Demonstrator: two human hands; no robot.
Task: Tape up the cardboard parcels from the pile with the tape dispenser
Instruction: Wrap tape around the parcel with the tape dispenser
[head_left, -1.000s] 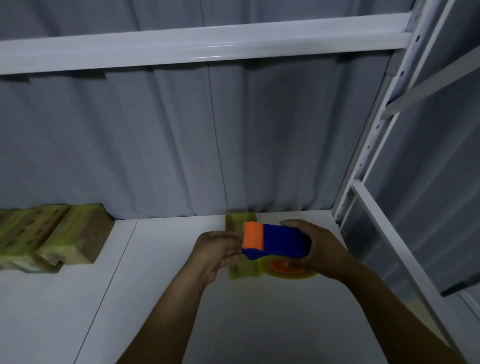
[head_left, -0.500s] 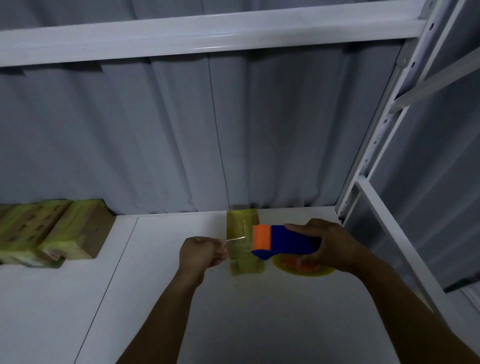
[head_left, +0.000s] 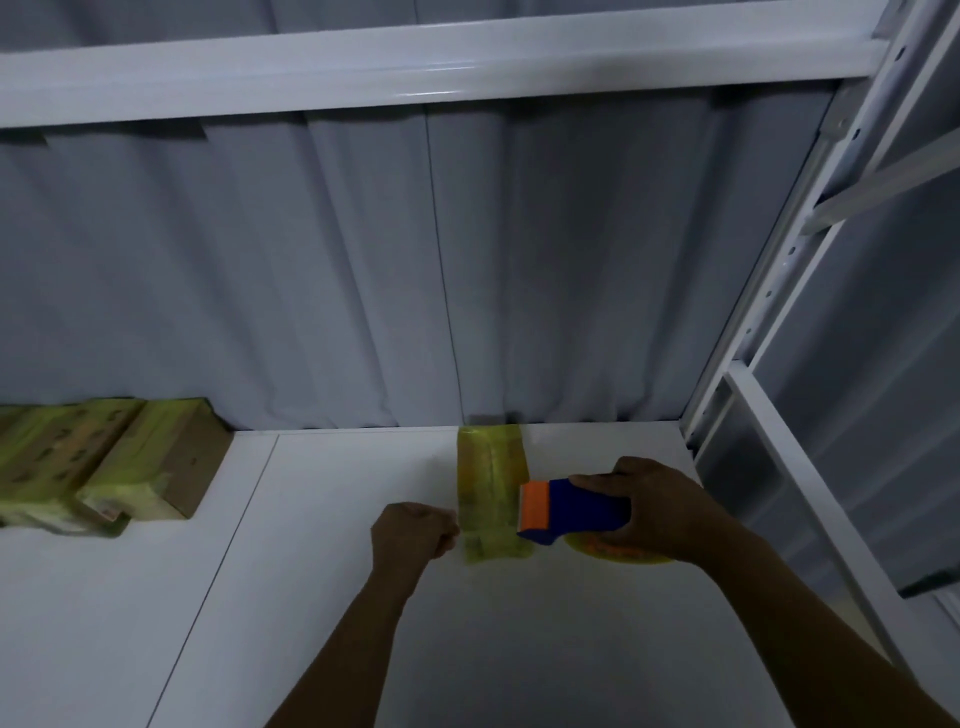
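White table (head_left: 311, 597) | right hand (head_left: 654, 514) fingers (head_left: 597, 480) wrap tape dispenser (head_left: 576, 506) above parcel (head_left: 488, 467) | left hand (head_left: 410, 535) fingers curled, grip unclear

A white table top (head_left: 322, 613) fills the lower part of the frame; a thin dark seam (head_left: 228, 545) runs across it on a slant at lower left; behind it a grey pleated curtain (head_left: 311, 270) hangs across the middle, down to the table's far edge; a white beam (head_left: 415, 67) spans the top; at right a white perforated upright (head_left: 774, 280) leans up to the upper right corner; a pale brace (head_left: 883, 183) crosses beside it; a white rail (head_left: 797, 483) slants to lower right.
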